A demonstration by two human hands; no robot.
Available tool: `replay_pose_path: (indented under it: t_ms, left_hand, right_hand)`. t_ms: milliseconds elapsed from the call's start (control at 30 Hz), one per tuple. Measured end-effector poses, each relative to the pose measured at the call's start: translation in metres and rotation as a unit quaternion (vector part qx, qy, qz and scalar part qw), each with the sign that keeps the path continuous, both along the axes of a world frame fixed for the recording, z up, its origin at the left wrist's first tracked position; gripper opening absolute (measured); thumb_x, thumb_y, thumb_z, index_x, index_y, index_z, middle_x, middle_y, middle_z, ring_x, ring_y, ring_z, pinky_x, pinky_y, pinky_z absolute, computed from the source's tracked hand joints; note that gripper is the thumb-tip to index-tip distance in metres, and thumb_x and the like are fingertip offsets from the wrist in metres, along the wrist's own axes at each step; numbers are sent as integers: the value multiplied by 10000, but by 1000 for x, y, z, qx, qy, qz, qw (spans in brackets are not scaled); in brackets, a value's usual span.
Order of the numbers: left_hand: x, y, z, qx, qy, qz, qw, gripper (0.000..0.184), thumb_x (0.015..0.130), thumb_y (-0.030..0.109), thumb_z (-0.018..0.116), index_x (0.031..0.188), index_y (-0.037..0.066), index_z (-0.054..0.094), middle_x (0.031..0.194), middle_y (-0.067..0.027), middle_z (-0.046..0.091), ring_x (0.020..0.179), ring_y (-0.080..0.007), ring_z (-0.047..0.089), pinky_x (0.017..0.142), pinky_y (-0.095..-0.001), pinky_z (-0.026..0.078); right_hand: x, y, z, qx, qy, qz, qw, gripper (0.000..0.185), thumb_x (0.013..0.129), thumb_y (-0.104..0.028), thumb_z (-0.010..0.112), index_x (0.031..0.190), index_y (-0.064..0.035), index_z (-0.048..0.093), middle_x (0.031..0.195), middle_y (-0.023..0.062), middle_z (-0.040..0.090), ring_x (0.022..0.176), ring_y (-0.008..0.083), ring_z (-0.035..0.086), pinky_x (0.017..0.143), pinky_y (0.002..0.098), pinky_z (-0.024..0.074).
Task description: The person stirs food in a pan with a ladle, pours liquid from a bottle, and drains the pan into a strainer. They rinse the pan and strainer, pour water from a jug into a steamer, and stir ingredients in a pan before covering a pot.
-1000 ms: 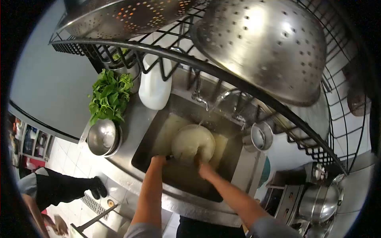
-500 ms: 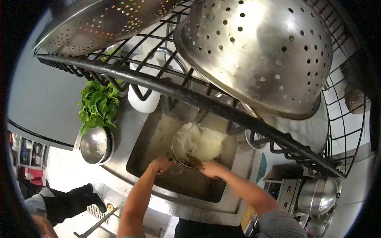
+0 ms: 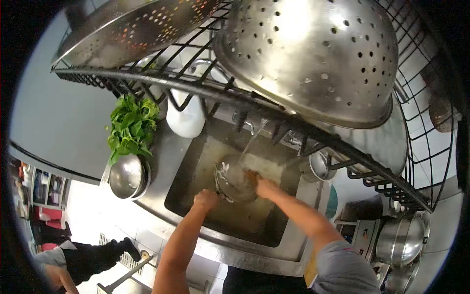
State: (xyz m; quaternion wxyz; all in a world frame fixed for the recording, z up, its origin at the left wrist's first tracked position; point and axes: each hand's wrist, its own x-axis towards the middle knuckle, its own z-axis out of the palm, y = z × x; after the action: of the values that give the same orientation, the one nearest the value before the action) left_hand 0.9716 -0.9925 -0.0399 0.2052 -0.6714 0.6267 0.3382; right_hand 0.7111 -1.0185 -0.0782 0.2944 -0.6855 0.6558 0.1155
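A round metal pan [image 3: 236,192] sits low in the sink, with cloudy water and some white froth in it. My left hand [image 3: 206,198] is closed at its left side, around what looks like a short handle mostly hidden by the fingers. Inside the pan's right edge, my right hand [image 3: 267,188] grips a brown scrubber [image 3: 252,177]; its exact kind is blurred. A thin stream of water [image 3: 252,142] runs from the tap [image 3: 243,120] down into the pan.
The steel sink [image 3: 176,193] holds murky water. A wire rack [image 3: 196,88] with a large colander [image 3: 313,63] hangs overhead. Leafy greens [image 3: 131,128], stacked metal bowls [image 3: 126,177] and a white jug [image 3: 186,117] stand left. Another person's leg [image 3: 95,255] shows lower left.
The white, foamy liquid that filled the pan has mostly gone, and running water now falls into it. The scrubber has moved up along the pan's right side. The whole view has shifted slightly.
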Motion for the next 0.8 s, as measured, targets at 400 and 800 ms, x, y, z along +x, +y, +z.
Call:
replay_pose_path:
  t_ms: [400, 800]
  left_hand:
    - [-8, -22, 32, 19, -69, -35, 997, 662, 836, 638, 518, 1191, 90, 624, 1223, -118, 592, 1141, -280, 574, 892, -424, 482]
    - [25, -24, -3, -40, -50, 22, 998, 700, 808, 668, 526, 1151, 68, 633, 1187, -138, 617, 1113, -285, 592, 889, -401, 493]
  right_hand:
    - [19, 17, 38, 141, 61, 152, 976, 511, 851, -204, 535, 1317, -3, 470, 992, 238, 646, 895, 367, 630, 790, 463, 499]
    - [16, -21, -2, 174, -64, 155, 970, 384, 878, -270, 527, 1153, -15, 609, 1112, 197, 614, 819, 294, 627, 677, 431, 491]
